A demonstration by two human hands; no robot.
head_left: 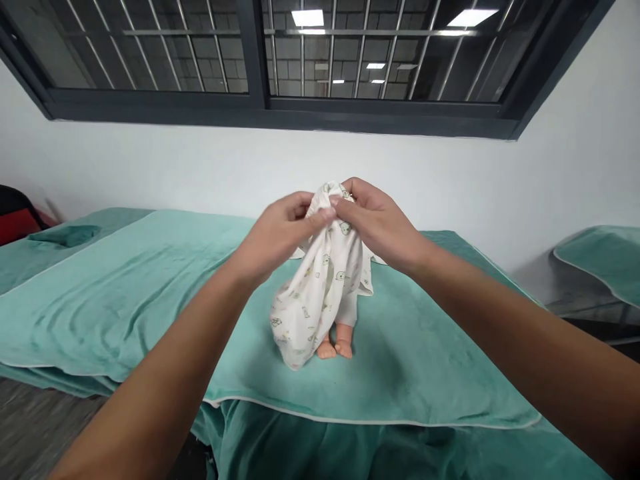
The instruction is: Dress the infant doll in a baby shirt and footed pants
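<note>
A white baby garment (310, 300) printed with small animal figures hangs in folds between my hands. My left hand (283, 230) pinches its gathered top edge from the left. From the right, my right hand (383, 223) grips the same bunched edge, the two thumbs almost meeting. Behind the hanging cloth is a baby doll (344, 339), of which the bare feet and part of a leg in pale clothing show. Its head and body are hidden by the cloth and my hands. Some more white printed cloth (367, 280) shows at the doll's right.
Green plush covers (435, 373) with pale piping spread beneath the doll. A white wall (190, 163) and a dark-framed barred window (310, 117) stand behind. At far left is a black and red object (17, 217); at far right, another green-covered surface (607, 257).
</note>
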